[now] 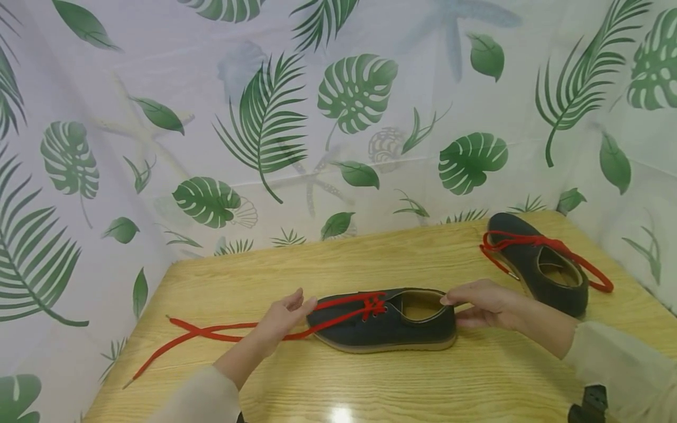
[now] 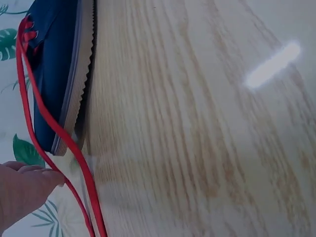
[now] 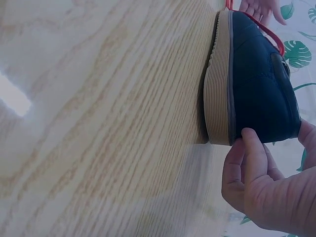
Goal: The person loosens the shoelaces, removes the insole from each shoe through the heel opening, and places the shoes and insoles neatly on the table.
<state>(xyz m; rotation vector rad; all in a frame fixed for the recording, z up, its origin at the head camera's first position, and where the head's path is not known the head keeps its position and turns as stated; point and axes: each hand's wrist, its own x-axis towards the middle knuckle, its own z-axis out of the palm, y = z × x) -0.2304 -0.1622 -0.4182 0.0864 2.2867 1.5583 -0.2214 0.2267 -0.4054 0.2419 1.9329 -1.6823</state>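
Observation:
A dark navy shoe with a tan sole lies on the table, its toe pointing left. Its red shoelace runs through the eyelets, and both long ends stretch left past the toe. My right hand holds the heel, thumb at the collar and fingers against the back; the right wrist view shows this right hand close up. Beside the toe is my left hand, its fingers loosely extended and gripping nothing. In the left wrist view, this left hand is right by the lace; whether it touches is unclear.
A second navy shoe stands at the back right, its red lace tied and looped over it. The wooden table meets a leaf-patterned cloth behind and at both sides. Light glares off the tabletop near the front.

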